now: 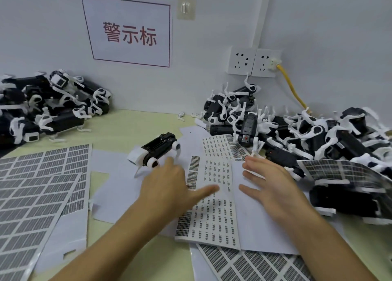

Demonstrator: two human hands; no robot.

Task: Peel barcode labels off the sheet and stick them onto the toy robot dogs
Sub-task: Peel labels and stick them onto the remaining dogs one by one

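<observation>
Both hands lie over the label sheet [214,198] in the middle of the bench [135,121]. The left hand [167,187] is spread loosely, its thumb stretched out to the right with the tip resting on the printed part of the sheet; its fingers [171,164] point up toward a single dog [156,151] lying on its back just beyond them, and whether they touch it cannot be told. The hand grips nothing. The right hand [273,187] lies flat with straight, slightly spread fingers [252,166] pressing on the blank white half of the sheet, thumb pointing left toward the other thumb; it also holds nothing.

The sheet carries rows of small barcode labels, with a darker column along its left edge. More sheets [38,185] with larger grey labels lie at the left, under the near edge, and curling up at the right. A pile of black-and-white dogs [297,136] fills the right rear corner of the bench, another pile [48,104] sits at the left rear. On the wall hang a sign [129,32] with red characters, a hook [186,6] and two sockets [253,63], one with a yellow cable [292,89] plugged in.
</observation>
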